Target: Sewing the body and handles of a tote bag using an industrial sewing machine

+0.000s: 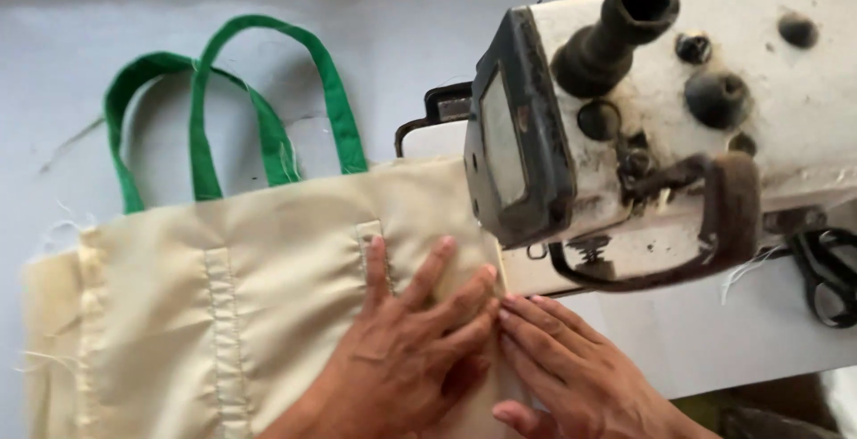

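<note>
A cream cloth bag (223, 296) with two green loop handles (268, 108) lies flat on the pale sewing table (375, 28). My left hand (406, 350) is spread flat on the bag, fingers apart, pressing the cloth close to the head of the sewing machine (661, 108). My right hand (571, 372) lies flat beside it, fingertips on the bag's right edge, just below the machine's needle end. The needle itself is hidden by the machine head. Neither hand grips anything.
The worn white sewing machine fills the upper right, with a dark face plate (513, 135) and a dark knob (625, 19) on top. Black scissors (830, 269) lie on the table at the far right. Loose threads (62, 225) trail at the bag's left edge.
</note>
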